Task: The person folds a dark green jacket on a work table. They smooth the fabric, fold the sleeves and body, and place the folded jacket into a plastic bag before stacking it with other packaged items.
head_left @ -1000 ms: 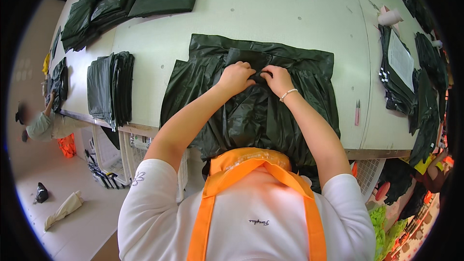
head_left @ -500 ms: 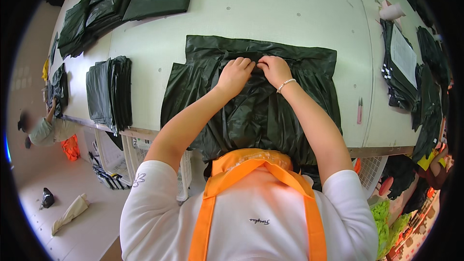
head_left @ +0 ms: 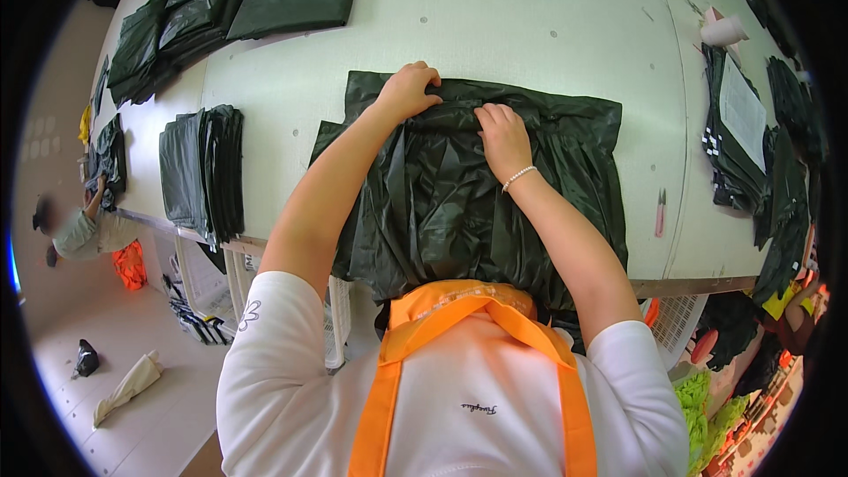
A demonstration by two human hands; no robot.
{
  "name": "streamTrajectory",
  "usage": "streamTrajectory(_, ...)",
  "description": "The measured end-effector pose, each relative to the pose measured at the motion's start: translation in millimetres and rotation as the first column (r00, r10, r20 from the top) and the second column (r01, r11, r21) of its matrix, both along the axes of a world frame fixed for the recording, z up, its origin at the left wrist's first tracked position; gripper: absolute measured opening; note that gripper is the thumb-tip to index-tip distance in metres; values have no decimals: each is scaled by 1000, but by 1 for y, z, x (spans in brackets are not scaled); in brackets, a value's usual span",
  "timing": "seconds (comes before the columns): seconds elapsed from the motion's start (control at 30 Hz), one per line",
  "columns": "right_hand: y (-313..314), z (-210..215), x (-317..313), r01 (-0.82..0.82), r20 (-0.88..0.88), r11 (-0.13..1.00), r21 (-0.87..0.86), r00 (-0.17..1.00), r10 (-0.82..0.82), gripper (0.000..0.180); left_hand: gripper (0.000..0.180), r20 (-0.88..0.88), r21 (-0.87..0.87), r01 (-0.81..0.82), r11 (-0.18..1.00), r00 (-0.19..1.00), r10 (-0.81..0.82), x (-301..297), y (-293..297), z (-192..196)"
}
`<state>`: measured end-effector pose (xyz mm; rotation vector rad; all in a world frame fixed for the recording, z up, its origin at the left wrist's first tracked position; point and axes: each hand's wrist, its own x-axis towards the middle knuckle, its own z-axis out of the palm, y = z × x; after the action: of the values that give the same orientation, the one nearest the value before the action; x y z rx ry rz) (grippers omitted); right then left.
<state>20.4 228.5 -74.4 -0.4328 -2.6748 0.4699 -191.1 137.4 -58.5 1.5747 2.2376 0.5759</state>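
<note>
A shiny dark green garment [head_left: 442, 203] lies in front of me on the pale table, its lower part gathered in folds that hang over the near edge. At its far band my left hand [head_left: 409, 92] rests with the thumb and fingers curved apart, leaving a gap between them. A little to the right, my right hand [head_left: 504, 137] presses closed fingers on the gathered cloth just below that band; a beaded bracelet circles the wrist. The fingertips of the right hand partly hide the cloth they pinch.
Folded dark green pieces [head_left: 201, 172] are stacked on the left, with larger bundles [head_left: 291, 0] farther back. At right lie a small pink-handled tool [head_left: 660, 214], a white roll [head_left: 724, 32] and dark garments under a paper sheet [head_left: 740, 110]. Another person [head_left: 75, 234] works at far left.
My left hand has moved up and left, away from the right hand, and its fingers have parted. The right hand has shifted slightly down and right. The garment's left side has folded inward.
</note>
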Motion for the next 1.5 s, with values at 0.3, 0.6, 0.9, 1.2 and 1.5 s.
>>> streamTrajectory(0.3,1,2,0,-35,18,999,12,999,35,30,11,-338,102,57,993,941,-19,-4,8,-4)
streamTrajectory(0.6,68,22,-43,121,359,888,-443,932,52,25,28,-569,115,368,923,786,-243,-4,-19,33)
streamTrajectory(0.9,72,16,-44,181,315,933,-311,946,-79,20,58,-423,133,100,986,906,-35,100,8,2)
streamTrajectory(1.2,61,31,30,169,-107,947,-273,973,-204,26,45,-410,-25,15,1000,912,-24,127,66,6)
streamTrajectory(1.5,120,-14,65,303,119,927,-219,952,-283,19,32,-342,121,15,993,939,28,161,85,-4)
